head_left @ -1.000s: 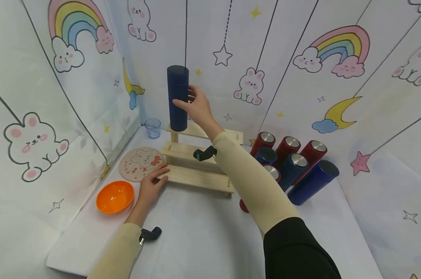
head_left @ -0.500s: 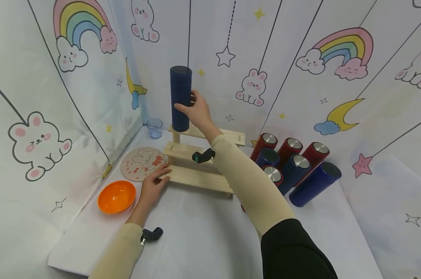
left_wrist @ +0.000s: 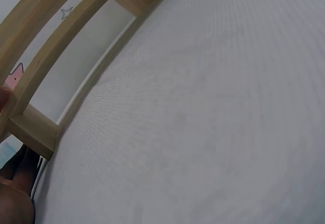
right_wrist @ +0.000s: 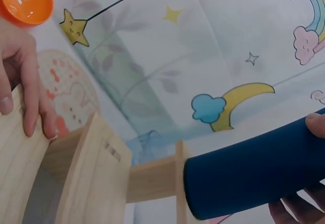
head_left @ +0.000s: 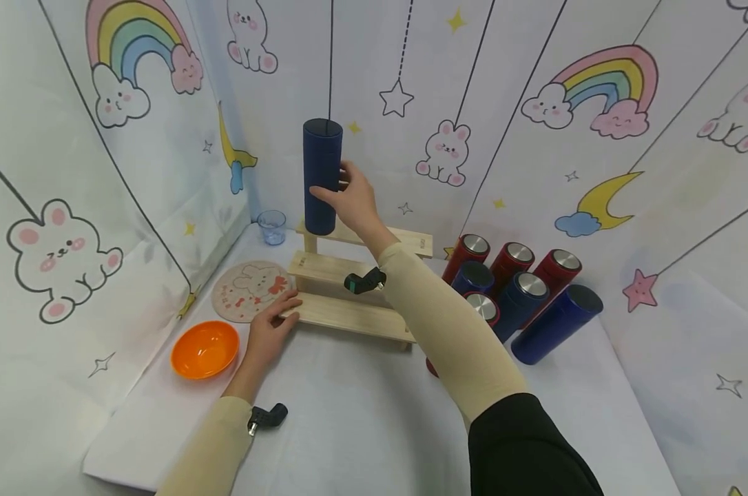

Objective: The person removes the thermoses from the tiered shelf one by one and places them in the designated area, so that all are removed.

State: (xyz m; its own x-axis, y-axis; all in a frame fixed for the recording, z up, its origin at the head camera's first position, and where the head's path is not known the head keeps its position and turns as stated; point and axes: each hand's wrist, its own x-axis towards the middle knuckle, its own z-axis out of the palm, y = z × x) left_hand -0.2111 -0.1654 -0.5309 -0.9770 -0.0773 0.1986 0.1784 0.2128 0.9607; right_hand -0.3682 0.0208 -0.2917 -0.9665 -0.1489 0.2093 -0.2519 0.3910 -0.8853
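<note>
My right hand (head_left: 353, 200) grips a dark blue thermos (head_left: 321, 172) around its body, thumb on the near side. The thermos is nearly upright over the left end of the top board of a three-step wooden rack (head_left: 349, 318). In the right wrist view, the base of the thermos (right_wrist: 249, 168) lies right at the top board's edge. At the rack's lower left, my left hand (head_left: 270, 332) holds the end of the lowest board, its fingers (right_wrist: 31, 107) over the wood. The left wrist view has mostly white cloth, with the rack's wooden frame (left_wrist: 38, 79) at the upper left.
Several red and blue thermoses (head_left: 556, 324) stand to the right of the rack, partly behind my right forearm. An orange bowl (head_left: 204, 350), a round rabbit-print mat (head_left: 240, 300) and a small clear blue cup (head_left: 271, 229) are at left. Printed cloth walls rise behind.
The thermos in my right hand has shifted slightly right and down at the top board, and the right hand went with it. My left hand has stayed on the rack.
</note>
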